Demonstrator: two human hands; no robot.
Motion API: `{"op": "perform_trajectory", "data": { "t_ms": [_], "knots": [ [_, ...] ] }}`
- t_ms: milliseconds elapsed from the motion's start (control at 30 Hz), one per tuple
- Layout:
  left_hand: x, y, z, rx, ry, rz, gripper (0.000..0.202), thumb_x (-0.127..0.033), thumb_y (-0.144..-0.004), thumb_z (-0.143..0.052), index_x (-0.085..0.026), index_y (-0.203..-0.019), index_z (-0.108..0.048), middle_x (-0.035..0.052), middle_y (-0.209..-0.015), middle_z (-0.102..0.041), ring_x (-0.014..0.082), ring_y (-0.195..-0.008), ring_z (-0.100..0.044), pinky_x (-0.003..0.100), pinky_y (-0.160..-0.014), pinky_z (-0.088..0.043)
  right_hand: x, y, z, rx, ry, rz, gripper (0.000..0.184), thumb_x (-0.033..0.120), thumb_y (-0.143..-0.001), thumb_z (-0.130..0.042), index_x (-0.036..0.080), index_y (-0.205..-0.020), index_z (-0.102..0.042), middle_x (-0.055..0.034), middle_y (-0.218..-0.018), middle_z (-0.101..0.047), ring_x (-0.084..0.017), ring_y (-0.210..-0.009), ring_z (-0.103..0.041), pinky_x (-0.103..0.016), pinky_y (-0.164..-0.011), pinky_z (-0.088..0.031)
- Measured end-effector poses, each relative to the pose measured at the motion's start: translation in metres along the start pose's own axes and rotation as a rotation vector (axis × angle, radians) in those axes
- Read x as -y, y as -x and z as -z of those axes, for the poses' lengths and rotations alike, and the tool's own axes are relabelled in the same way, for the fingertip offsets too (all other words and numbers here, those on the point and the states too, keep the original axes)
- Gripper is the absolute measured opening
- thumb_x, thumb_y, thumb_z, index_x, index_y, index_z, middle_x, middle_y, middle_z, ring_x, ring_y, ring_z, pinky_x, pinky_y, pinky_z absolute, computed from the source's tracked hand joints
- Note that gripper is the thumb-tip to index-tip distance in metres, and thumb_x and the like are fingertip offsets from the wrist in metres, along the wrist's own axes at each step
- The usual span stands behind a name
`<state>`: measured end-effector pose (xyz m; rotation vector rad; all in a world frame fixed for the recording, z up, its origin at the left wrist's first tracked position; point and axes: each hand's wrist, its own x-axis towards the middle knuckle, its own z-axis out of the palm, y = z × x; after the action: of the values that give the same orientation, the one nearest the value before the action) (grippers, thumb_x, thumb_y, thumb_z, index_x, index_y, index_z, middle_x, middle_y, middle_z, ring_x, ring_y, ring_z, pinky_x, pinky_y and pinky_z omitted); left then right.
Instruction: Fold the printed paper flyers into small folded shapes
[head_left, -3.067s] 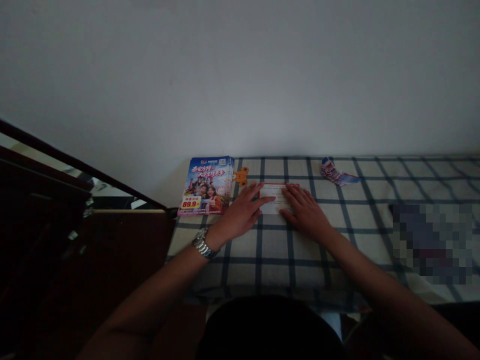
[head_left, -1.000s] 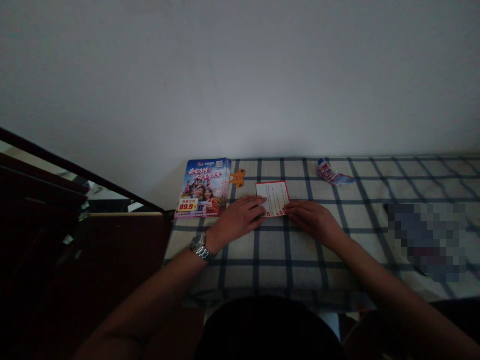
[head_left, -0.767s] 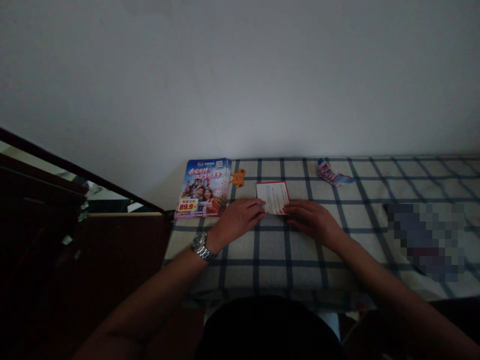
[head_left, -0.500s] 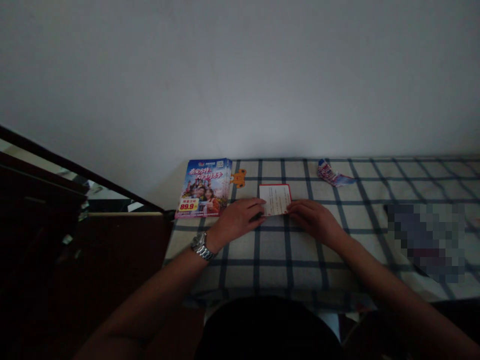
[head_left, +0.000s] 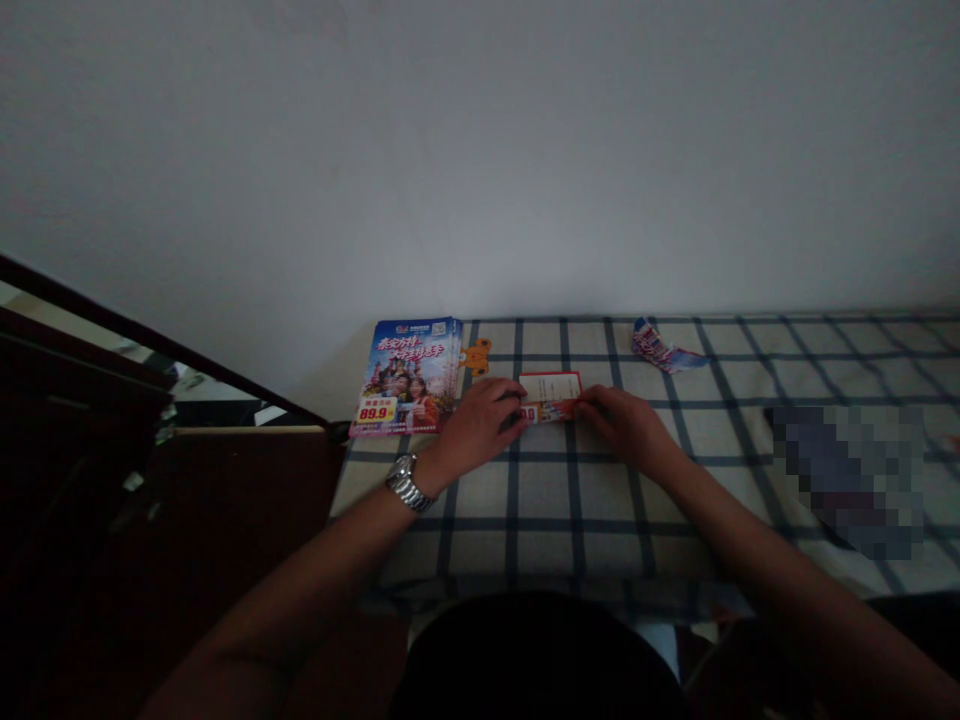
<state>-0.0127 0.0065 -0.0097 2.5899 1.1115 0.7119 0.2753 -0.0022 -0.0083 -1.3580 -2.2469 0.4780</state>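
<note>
A small printed flyer [head_left: 551, 387] lies on the checked cloth between my hands. Its near edge is folded up, so a colourful orange and red strip shows below the white text side. My left hand [head_left: 481, 420], with a metal watch on the wrist, grips the left end of that fold. At the right end, the fingertips of my right hand [head_left: 624, 425] pinch the folded edge. Parts of the flyer's near corners are hidden beneath my fingers. Just left of my left hand sits a stack of blue and pink flyers [head_left: 409, 370].
An orange bear-shaped piece [head_left: 477, 357] lies beside the stack. A crumpled flyer [head_left: 664, 350] rests toward the back right. A blurred dark object [head_left: 844, 480] is at the right. The checked cloth [head_left: 547, 520] covers the table, which meets a white wall [head_left: 487, 180].
The near edge of the flyer has been folded upward, away from me, exposing its coloured side. Both hands have shifted slightly with the fold.
</note>
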Motion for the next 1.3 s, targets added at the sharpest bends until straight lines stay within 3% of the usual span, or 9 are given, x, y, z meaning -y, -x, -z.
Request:
{"op": "perform_trajectory", "data": {
  "t_ms": [133,300,433,533,767,900,1133,1300],
  "knots": [
    [0.001,-0.005,-0.002,0.005,0.048,0.070,0.009,-0.026,-0.099,-0.066,-0.019,-0.098,-0.072,0.0095,-0.135,-0.061,0.0273,-0.128,-0.057,0.050,-0.114,-0.051,0.000,-0.007,-0.002,-0.037,-0.014,-0.039,0.018,0.037,-0.105,-0.052,0.024,-0.107,-0.066,-0.0055,-0.093,-0.076,-0.024,-0.082,-0.070,-0.035,-0.073,-0.052],
    [0.007,-0.009,-0.004,0.024,0.052,0.078,0.012,-0.027,-0.098,-0.066,-0.019,-0.093,-0.071,0.0089,-0.140,-0.058,0.0287,-0.132,-0.054,0.052,-0.116,-0.048,-0.005,-0.015,-0.003,-0.067,0.043,-0.003,0.019,0.037,-0.104,-0.054,0.023,-0.102,-0.066,-0.0075,-0.092,-0.074,-0.025,-0.088,-0.067,-0.037,-0.079,-0.051],
    [0.007,-0.014,-0.002,0.027,0.030,0.095,0.010,-0.029,-0.097,-0.067,-0.020,-0.101,-0.068,0.0085,-0.135,-0.062,0.0280,-0.127,-0.058,0.051,-0.114,-0.048,-0.005,-0.020,-0.004,-0.068,0.058,-0.075,0.019,0.038,-0.102,-0.055,0.023,-0.099,-0.066,-0.0067,-0.088,-0.073,-0.024,-0.083,-0.066,-0.034,-0.074,-0.048],
    [0.004,-0.021,0.002,0.023,0.003,0.137,0.026,-0.030,-0.096,-0.068,-0.020,-0.119,-0.062,0.0089,-0.126,-0.065,0.0281,-0.120,-0.061,0.049,-0.108,-0.050,-0.004,-0.024,-0.006,-0.064,0.049,-0.107,0.019,0.037,-0.102,-0.054,0.022,-0.096,-0.065,-0.0061,-0.084,-0.072,-0.023,-0.078,-0.065,-0.033,-0.070,-0.045],
    [0.004,-0.032,0.006,0.020,-0.035,0.186,0.028,-0.043,-0.101,-0.063,-0.019,-0.116,-0.063,0.0100,-0.121,-0.066,0.0277,-0.109,-0.064,0.046,-0.098,-0.053,-0.006,-0.031,-0.007,-0.070,0.052,-0.191,0.024,0.041,-0.102,-0.053,0.022,-0.095,-0.065,-0.0049,-0.078,-0.072,-0.022,-0.067,-0.065,-0.031,-0.060,-0.038],
    [0.006,-0.037,0.004,0.004,-0.022,0.214,0.025,-0.039,-0.100,-0.065,-0.019,-0.116,-0.064,0.0091,-0.118,-0.066,0.0271,-0.109,-0.064,0.045,-0.097,-0.053,-0.008,-0.034,-0.007,-0.065,0.074,-0.183,0.023,0.040,-0.102,-0.053,0.023,-0.092,-0.064,-0.0038,-0.076,-0.070,-0.021,-0.064,-0.062,-0.031,-0.058,-0.036],
    [0.010,-0.049,0.005,0.044,-0.020,0.250,0.026,-0.038,-0.099,-0.065,-0.020,-0.118,-0.070,0.0087,-0.115,-0.067,0.0263,-0.105,-0.066,0.045,-0.095,-0.053,-0.012,-0.042,-0.008,-0.083,0.142,-0.093,0.012,0.031,-0.099,-0.059,0.021,-0.098,-0.066,-0.0079,-0.092,-0.070,-0.023,-0.079,-0.064,-0.033,-0.068,-0.044],
    [0.012,-0.054,0.007,0.065,-0.036,0.256,0.023,-0.035,-0.098,-0.065,-0.020,-0.114,-0.070,0.0087,-0.114,-0.068,0.0262,-0.104,-0.067,0.044,-0.094,-0.054,-0.010,-0.042,-0.009,-0.103,0.157,-0.105,0.022,0.032,-0.100,-0.062,0.021,-0.117,-0.069,-0.0101,-0.110,-0.067,-0.026,-0.093,-0.067,-0.037,-0.080,-0.052]
  ]
}}
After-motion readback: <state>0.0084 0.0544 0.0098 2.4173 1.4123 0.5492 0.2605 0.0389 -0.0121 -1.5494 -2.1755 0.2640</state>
